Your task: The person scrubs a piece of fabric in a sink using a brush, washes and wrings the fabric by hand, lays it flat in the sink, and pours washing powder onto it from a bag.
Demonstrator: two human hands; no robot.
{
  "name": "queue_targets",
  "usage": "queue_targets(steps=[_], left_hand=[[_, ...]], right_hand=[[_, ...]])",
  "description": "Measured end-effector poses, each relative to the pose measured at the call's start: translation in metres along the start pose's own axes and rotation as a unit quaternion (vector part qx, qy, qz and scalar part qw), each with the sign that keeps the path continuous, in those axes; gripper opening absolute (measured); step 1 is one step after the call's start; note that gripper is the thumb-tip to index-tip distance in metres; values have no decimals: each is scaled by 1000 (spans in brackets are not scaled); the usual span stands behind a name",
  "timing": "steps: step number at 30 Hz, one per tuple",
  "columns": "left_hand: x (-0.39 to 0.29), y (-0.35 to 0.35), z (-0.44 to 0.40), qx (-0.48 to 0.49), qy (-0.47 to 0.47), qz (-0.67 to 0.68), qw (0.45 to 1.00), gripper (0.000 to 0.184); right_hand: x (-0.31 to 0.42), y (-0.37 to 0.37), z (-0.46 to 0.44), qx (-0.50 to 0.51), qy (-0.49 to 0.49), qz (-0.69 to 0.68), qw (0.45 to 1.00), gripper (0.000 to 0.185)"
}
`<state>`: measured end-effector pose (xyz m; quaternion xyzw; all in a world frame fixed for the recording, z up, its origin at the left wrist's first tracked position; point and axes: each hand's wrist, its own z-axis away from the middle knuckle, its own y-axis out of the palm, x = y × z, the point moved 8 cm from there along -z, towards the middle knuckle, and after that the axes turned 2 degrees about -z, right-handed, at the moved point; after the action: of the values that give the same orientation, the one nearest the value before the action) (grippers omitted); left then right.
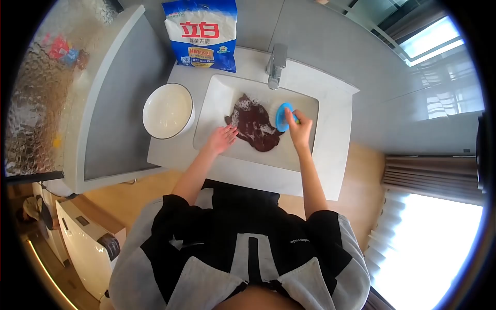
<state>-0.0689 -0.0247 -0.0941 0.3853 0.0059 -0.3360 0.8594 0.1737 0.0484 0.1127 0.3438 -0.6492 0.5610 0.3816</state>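
A dark reddish-brown wet cloth (256, 124) lies spread in the white sink (206, 106), with patches of white suds on it. My left hand (223, 138) rests at the cloth's left edge, fingers stretched out and touching it. In my right hand (299, 128) is a blue scrubbing brush (281, 117), gripped at the right side of the cloth. The brush's bristles face left, towards the cloth; whether they touch it I cannot tell.
A chrome faucet (276, 67) stands behind the sink. On the counter (325, 155), a white bowl (168, 111) with a dark rim sits left of the basin. Behind it stands a blue and white detergent bag (201, 36). A grey partition (119, 108) borders the left side.
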Motion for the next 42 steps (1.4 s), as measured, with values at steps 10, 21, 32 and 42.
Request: queue_targets(steps=[10, 21, 32, 42], left_hand=[[13, -4, 5, -35, -88, 123, 988, 20], [1, 26, -25, -98, -36, -137, 985, 18], [-67, 35, -107, -236, 322, -699, 594, 22], [-58, 64, -124, -219, 222, -763, 567, 51]], right_hand=[[-58, -7, 16, -49, 91, -2, 995, 44], [-83, -151, -61, -225, 37, 216, 949, 38], [-171, -153, -133, -124, 50, 319, 938, 39], [-50, -42, -61, -127, -143, 303, 933, 22]])
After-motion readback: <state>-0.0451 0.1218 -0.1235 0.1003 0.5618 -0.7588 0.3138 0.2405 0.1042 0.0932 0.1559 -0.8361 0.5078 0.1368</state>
